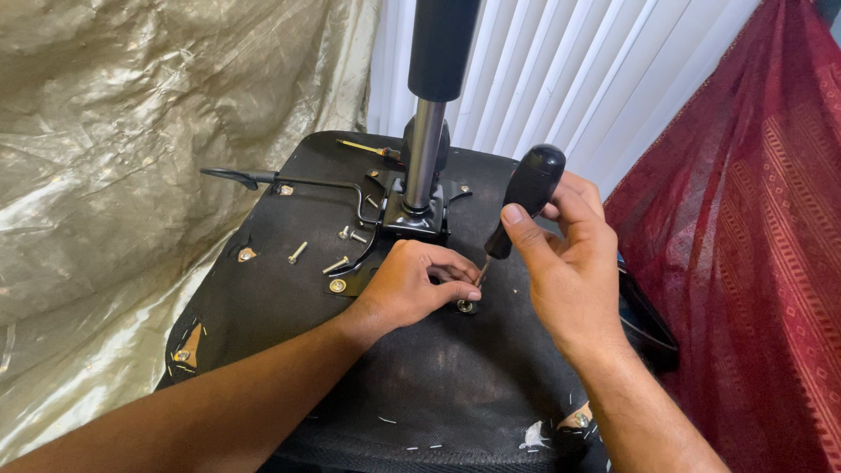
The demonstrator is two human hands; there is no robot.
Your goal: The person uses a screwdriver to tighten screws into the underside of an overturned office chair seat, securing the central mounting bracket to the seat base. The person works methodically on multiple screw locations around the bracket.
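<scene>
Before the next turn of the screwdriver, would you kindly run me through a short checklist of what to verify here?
1. Screwdriver gripped firmly in the right hand: ok.
2. Tip seated in the screw: cannot tell, the left hand's fingers hide the contact.
3. Left hand steadying the shaft near the screw: ok, though the fingers sit very close to the tip.
4. Shaft square to the chair underside: not ok, it leans towards the right hand.
5. Loose screws lying clear of the working spot: ok, they rest to the left of the metal bracket.
</scene>
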